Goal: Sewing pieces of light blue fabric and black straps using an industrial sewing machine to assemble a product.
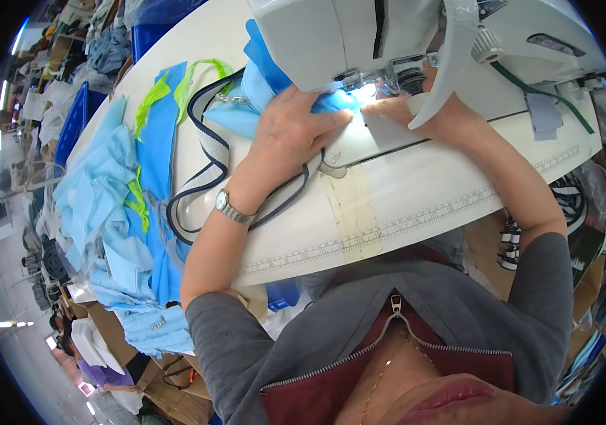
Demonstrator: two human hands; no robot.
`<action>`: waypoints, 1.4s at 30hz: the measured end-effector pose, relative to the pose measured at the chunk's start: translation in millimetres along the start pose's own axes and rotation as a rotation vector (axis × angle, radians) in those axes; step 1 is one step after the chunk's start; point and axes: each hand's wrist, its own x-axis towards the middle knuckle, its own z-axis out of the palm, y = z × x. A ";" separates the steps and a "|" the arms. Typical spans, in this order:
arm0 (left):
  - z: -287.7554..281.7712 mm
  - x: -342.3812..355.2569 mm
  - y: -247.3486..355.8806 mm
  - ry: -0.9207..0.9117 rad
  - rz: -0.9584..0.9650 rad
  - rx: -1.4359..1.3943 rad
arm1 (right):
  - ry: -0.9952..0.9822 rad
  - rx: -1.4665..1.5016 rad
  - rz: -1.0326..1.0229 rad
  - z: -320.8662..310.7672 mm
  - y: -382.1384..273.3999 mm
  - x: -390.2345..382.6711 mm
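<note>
A white sewing machine [296, 35] stands at the upper middle, its small lamp lighting blue fabric [335, 100] under the presser foot. My left hand [292, 127], with a wristwatch, holds that fabric left of the needle area, thumb pointing toward it. My right hand [445, 117] reaches in from the right, partly hidden behind a white curved guard [441, 85], its fingertips closed on the fabric beside the foot. A dark-edged white strap [214, 149] loops beside and beneath my left wrist.
Light blue pieces [94, 191], a darker blue strip [154, 156] and green strips [136, 198] lie on the white table's [423, 173] left. Blue crates [83, 120] and cardboard boxes [104, 319] surround it. A person in purple [104, 375] is at lower left.
</note>
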 end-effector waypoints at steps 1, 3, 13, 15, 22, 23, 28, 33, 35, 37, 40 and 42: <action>-0.8 0.7 -0.9 -0.016 -0.009 0.015 | 0.001 -0.001 -0.001 1.5 1.1 0.4; -1.3 2.4 -4.6 -0.031 -0.017 0.030 | 0.039 -0.043 -0.030 8.4 3.4 -0.4; 1.4 8.0 -19.7 -0.031 -0.093 -0.004 | 0.147 -0.091 -0.019 -0.5 -0.9 6.8; 1.3 8.2 -22.3 -0.014 -0.083 0.004 | 0.161 0.070 0.067 1.3 2.9 5.8; 5.9 14.9 -20.7 0.039 -0.065 0.007 | 0.143 -0.123 0.008 5.4 9.1 2.0; 7.6 14.9 -20.2 0.041 -0.068 -0.006 | 0.193 -0.139 -0.012 4.0 8.6 3.4; 10.4 8.7 -24.8 0.160 -0.015 0.153 | 0.071 -0.104 0.081 17.2 23.6 -4.6; 1.8 9.3 -16.4 0.257 -0.103 0.435 | 0.081 -0.242 -0.017 30.0 32.0 -25.0; -3.4 2.3 -17.3 0.184 -0.163 0.429 | 0.184 -0.294 0.013 43.7 49.5 -36.8; -5.8 -11.6 -13.4 -0.011 -0.235 0.327 | 0.056 -0.235 0.076 41.0 47.0 -34.4; -18.7 -41.7 7.9 -0.026 -0.241 0.284 | -0.030 -0.158 0.127 29.0 38.0 -31.7; -27.3 -59.7 22.0 -0.046 -0.253 0.247 | 0.053 -0.030 0.078 9.4 21.1 -21.7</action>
